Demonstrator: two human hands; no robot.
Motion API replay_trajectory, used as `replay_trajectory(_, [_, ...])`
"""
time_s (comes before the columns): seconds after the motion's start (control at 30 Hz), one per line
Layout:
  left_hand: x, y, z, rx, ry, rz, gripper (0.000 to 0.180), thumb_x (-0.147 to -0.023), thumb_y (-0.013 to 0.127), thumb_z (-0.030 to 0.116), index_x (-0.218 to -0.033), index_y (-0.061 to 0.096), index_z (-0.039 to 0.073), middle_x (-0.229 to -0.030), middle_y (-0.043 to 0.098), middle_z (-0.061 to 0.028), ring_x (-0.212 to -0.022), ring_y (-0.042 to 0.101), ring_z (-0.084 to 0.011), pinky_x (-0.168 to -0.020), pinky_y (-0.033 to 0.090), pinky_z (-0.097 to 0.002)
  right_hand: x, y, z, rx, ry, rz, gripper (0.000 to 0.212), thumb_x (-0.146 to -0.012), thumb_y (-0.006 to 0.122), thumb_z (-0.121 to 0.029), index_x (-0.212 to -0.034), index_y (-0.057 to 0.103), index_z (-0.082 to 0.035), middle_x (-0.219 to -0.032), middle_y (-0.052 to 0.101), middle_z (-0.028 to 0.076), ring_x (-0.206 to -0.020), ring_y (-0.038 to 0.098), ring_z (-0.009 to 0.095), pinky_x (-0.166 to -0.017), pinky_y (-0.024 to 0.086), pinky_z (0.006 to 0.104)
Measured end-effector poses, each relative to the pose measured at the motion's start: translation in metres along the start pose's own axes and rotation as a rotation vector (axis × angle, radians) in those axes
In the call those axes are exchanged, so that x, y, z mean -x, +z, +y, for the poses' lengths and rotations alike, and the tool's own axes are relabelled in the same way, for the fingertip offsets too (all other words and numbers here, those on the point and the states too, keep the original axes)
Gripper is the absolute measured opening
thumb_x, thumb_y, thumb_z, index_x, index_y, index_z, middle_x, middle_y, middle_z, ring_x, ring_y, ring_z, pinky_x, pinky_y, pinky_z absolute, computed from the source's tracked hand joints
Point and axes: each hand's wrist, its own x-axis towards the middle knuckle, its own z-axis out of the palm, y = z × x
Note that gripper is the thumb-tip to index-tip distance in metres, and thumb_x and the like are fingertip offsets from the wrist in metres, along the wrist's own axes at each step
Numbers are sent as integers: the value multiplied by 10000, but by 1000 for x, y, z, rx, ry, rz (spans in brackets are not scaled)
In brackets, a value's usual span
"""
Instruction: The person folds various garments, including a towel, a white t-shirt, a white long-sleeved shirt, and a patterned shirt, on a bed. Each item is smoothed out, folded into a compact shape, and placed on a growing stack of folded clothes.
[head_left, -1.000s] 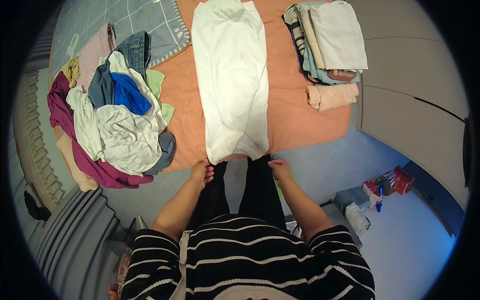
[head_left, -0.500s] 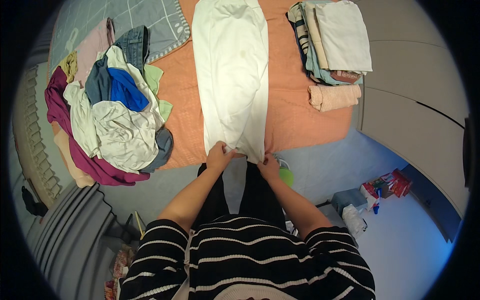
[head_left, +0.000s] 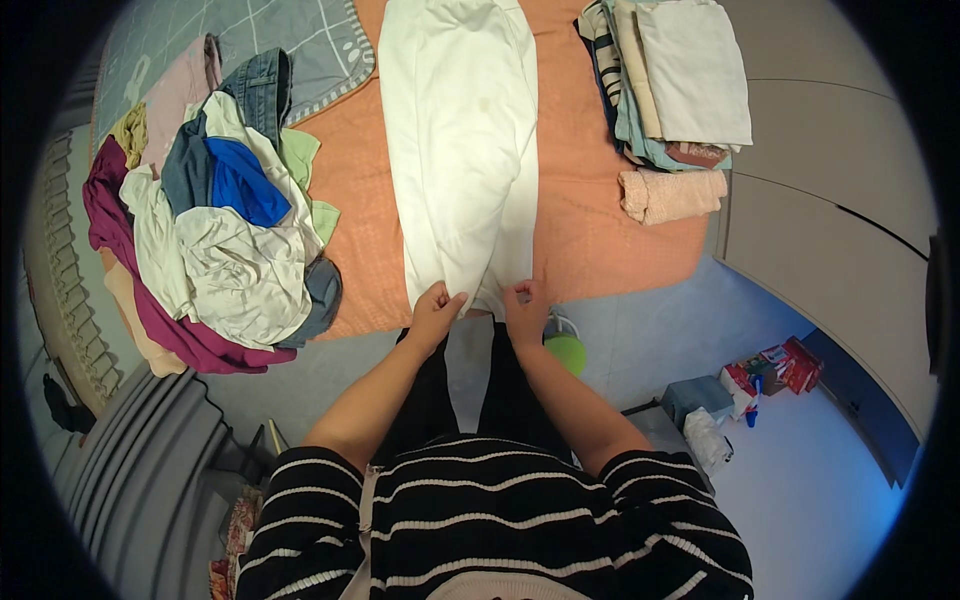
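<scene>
A long white garment, apparently a pair of trousers, lies lengthwise on the orange bed cover, its narrow end at the near edge. My left hand pinches the left part of that near end between thumb and fingers. At the right corner of the same end, my right hand has its fingers closed on the white cloth. Between the hands the cloth hangs in a small fold. A faint stain shows on the upper part of the garment.
On the left lies a loose heap of clothes; behind it is a grey quilted mat. To the right stand a folded stack and a rolled peach towel. The orange bed cover ends just before me; a green stool sits below.
My right hand has moved up and slightly left, drawing the garment's right corner with it. My left hand stays nearly in place, still pinching the cloth.
</scene>
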Motion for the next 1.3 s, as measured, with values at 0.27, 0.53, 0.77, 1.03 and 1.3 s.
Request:
replay_trajectory(0.27, [1,2,1,62,95,15,129,-875,637,107,-814,529,71,-657,454,75,-590,386,-21,-533,318,-192,-12,-6,-23,-393,304,-135,242,-792,698,-203,-875,570,-15,-824,582,73,-742,537,159,-646,440,268])
replay_trajectory(0.53, [-10,-14,-39,-86,125,24,108,-812,671,99,-869,591,56,-723,598,3,-627,524,-88,-573,418,-240,3,-29,-23,-137,222,-244,185,-823,641,-174,-887,584,-10,-743,599,154,-667,589,257,-650,469,360])
replay_trajectory(0.77, [17,-37,-17,-805,12,388,188,-738,610,43,-923,581,57,-786,614,-119,-729,602,-291,-705,487,-371,-3,-63,41,235,275,-355,243,-826,593,-132,-1032,553,-10,-960,627,197,-940,594,395,-796,476,446])
replay_trajectory(1.03, [-2,-70,33,-1754,853,-20,790,-710,674,188,-1415,329,278,-1491,257,-80,-1340,268,-339,-1020,252,-601,-80,-59,13,604,-1157,-252,546,-821,539,-176,-1345,429,-279,-1457,320,53,-1308,311,324,-1024,305,541])
replay_trajectory(1.3, [-8,-89,44,-1783,867,-392,821,-678,724,317,-1405,343,321,-1525,196,-11,-1388,186,-298,-1038,205,-645,-92,-67,20,595,-1306,-543,438,-802,577,-199,-1236,552,-255,-1461,339,-8,-1351,283,284,-1058,244,578])
